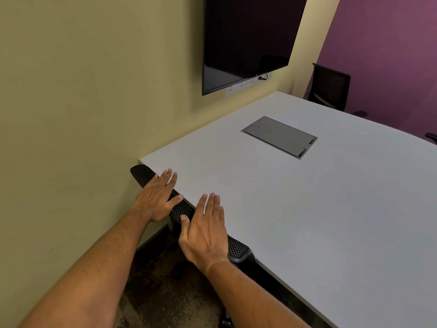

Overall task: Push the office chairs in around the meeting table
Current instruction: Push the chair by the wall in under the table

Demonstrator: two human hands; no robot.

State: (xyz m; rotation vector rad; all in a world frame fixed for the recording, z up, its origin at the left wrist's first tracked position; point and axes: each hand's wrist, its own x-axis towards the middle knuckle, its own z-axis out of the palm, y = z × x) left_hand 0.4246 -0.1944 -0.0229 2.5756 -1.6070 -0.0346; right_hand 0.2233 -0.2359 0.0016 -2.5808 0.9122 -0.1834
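**Both hands flat on a mesh chair back at the counter's edge**

Along the near edge of the counter (307, 209), a black office chair (179, 209) stands tucked close, its curved backrest top of perforated mesh running beside the pale grey, smooth, matte slab. At far left a plain yellow-green wall meets the counter's corner. The left hand (157, 200) lies on the mesh rim with straight fingers reaching onto the counter, its grip open and clasping nothing. Just to the right, the right hand (205, 233) rests the same way, palm down on the chair back, fingers flat and together, thumb on the mesh, grip likewise open. Brown mottled carpet shows below the forearms. Further right, a rectangular brushed-metal cable hatch (280, 136) sits flush in the counter. Above it a dark, glossy wall screen (248, 39) hangs over a white socket strip. At far right, a second dark mesh chair (331, 86) stands at the far edge before a purple wall.
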